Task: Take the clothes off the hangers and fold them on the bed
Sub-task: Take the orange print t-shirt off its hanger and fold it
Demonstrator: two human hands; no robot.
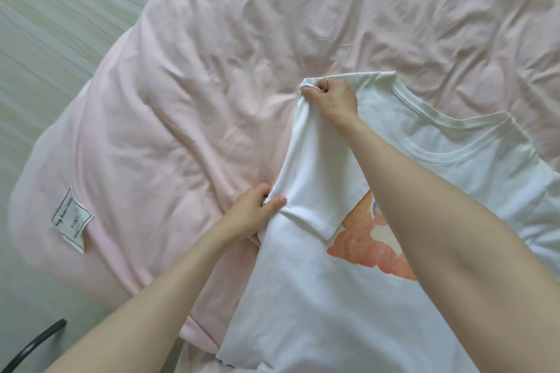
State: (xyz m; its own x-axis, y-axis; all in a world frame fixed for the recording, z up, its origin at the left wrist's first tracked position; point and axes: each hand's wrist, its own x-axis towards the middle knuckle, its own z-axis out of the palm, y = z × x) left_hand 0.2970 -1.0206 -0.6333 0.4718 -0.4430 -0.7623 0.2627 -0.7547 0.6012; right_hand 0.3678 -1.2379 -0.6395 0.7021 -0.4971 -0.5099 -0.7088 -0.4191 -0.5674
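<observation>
White T-shirt (303, 297) with orange print laid flat on pink duvet (181, 100) of the bed, occupying lower right of frame; no hanger on it. Left sleeve side being folded inward over the print. Right hand (331, 98), centre of frame, closed in a pinch grip on the shoulder seam just beside the ribbed collar (430, 118). Left hand (257, 210), lower centre, closed in a pinch grip on the side edge below the sleeve. Judged light, thin, soft and wholly limp: no stiffness, prone to sag, crease and bunch between hold points. Not fragile, not slippery against cotton bedding. Best taken at seams, at two well-separated points along the fold line, kept taut. Duvet surface soft and wrinkled; smoothing likely needed after each fold. White care label (72, 218) noted at lower left of duvet.
</observation>
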